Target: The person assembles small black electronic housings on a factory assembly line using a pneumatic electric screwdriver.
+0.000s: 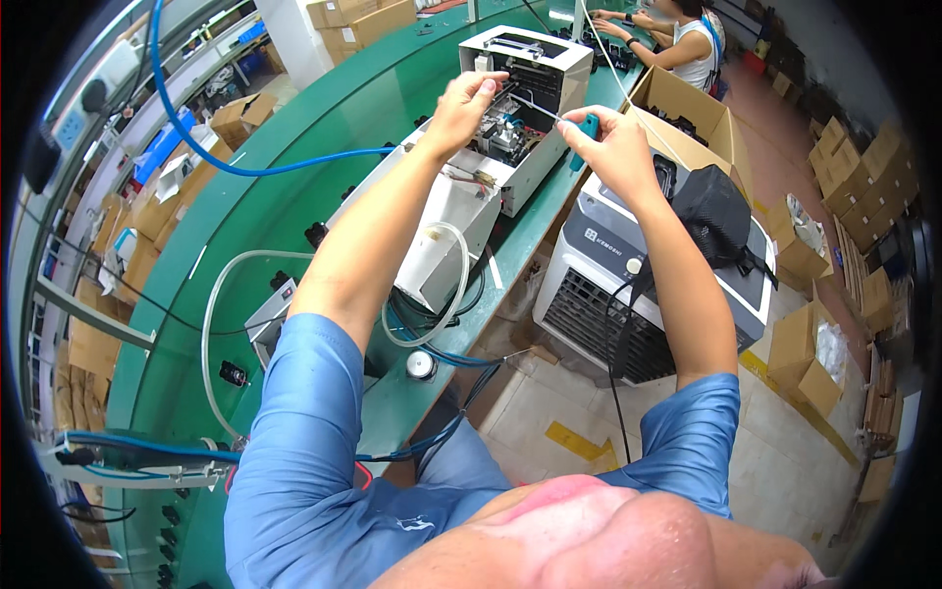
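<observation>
My right hand (613, 147) grips a screwdriver by its teal handle (589, 127). The thin metal shaft (536, 106) slants up and left into the open white machine (577, 61) on the green bench. Mechanical parts (507, 135) show inside the housing, below the shaft. My left hand (463, 110) is over the left side of the machine's opening, thumb and forefinger drawn together. Anything between those fingertips is too small to make out. The screwdriver's tip is hard to pick out against the dark interior.
A white air cooler (599, 236) with a black bag (714, 218) on top stands right of the bench, beside an open carton (702, 142). A blue hose (265, 173) and a clear tube (209, 324) cross the left side. A co-worker (687, 44) sits at the far end.
</observation>
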